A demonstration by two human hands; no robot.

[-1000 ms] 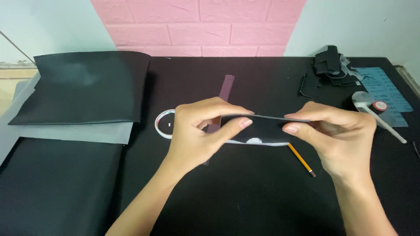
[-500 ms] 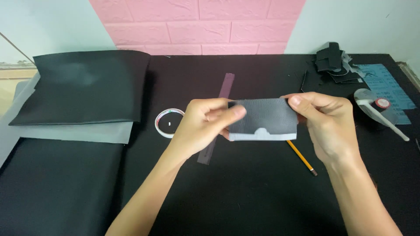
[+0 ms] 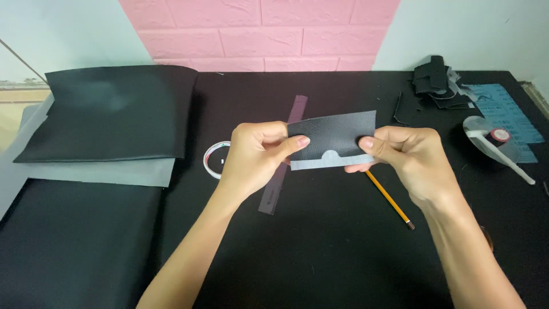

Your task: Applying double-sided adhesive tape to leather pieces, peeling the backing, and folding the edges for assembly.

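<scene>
While both hands clamp the leather piece (image 3: 334,134) (pencil (image 3: 389,199), ruler (image 3: 283,157) beneath), tape roll (image 3: 214,160) lies left.

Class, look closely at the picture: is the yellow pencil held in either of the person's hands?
No. The pencil lies on the black table, while both hands, left and right, grip the dark leather piece.

A roll of clear tape (image 3: 213,160) lies just left of the hands, a translucent ruler (image 3: 284,160) passes beneath them, a yellow pencil (image 3: 389,198) lies below, and folded black leather sheets (image 3: 111,111) sit far left.
</scene>
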